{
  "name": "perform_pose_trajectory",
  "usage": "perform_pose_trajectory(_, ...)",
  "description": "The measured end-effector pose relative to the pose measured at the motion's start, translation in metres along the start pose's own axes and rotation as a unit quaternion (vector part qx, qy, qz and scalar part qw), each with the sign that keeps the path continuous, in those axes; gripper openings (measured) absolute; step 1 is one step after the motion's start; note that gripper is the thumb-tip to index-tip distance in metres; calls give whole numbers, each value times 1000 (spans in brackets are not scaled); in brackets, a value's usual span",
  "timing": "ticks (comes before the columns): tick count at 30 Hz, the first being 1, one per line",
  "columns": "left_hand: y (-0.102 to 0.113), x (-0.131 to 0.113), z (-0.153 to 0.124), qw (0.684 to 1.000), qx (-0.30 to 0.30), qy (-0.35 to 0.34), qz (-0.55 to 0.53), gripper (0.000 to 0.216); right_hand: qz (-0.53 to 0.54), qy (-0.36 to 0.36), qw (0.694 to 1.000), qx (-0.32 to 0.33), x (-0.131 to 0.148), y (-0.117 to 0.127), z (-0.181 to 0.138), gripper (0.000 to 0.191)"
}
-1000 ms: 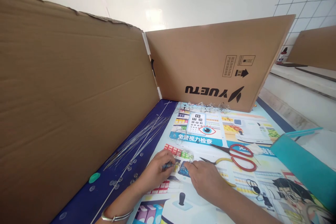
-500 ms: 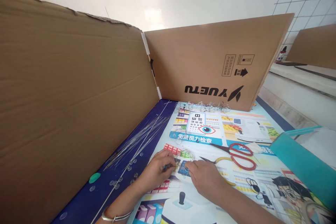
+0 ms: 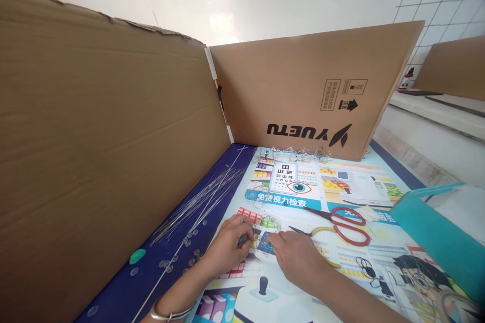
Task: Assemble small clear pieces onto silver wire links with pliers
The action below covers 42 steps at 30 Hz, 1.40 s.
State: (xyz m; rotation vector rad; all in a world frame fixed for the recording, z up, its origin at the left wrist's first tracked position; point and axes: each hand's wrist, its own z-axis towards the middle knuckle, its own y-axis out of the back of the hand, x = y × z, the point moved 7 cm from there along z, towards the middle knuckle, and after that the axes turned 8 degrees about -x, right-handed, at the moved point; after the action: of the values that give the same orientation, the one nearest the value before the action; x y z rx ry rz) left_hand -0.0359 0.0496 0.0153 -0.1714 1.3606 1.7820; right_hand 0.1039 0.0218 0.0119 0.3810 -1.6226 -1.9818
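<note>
My left hand rests low over the printed sheet, its thumb and fingers pinched together. Facing it, my right hand is closed too, fingertips pressed down close to the left ones. Between them shows a faint piece of thin wire; its exact shape is too fine to make out. Red-handled scissors lie beyond my right hand, partly over a yellow-handled cutting tool that my right hand partly hides. Straight lengths of wire lie to the left, with several clear round pieces nearer me.
Cardboard panels wall off the left and the back. Tangled wire pieces lie along the back panel's foot. A green round piece sits by the left panel. Black rings and a teal-edged object are at right.
My hands stay in nearly the same place, both still pinching. The left fingers have shifted very slightly; nothing else has visibly moved.
</note>
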Motion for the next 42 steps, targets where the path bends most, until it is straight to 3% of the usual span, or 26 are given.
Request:
perform_pose_trajectory(9,4,5,0,995,15,1,-95,22,-2,9,1000,-11,0,1,-1,23)
perform_pose_trajectory(16,-6,-4,1,996,53,-60,29,41,-6,12,1000,-4,1,1,0,23)
perform_pose_trajectory(25,-4,-10,0,995,39,-49,84,28,-8,19,1000,-2,3,4,1,24)
perform_pose_trajectory(42,-1,-2,1,996,59,-1,-65,29,-8,25,1000,-6,4,7,0,22)
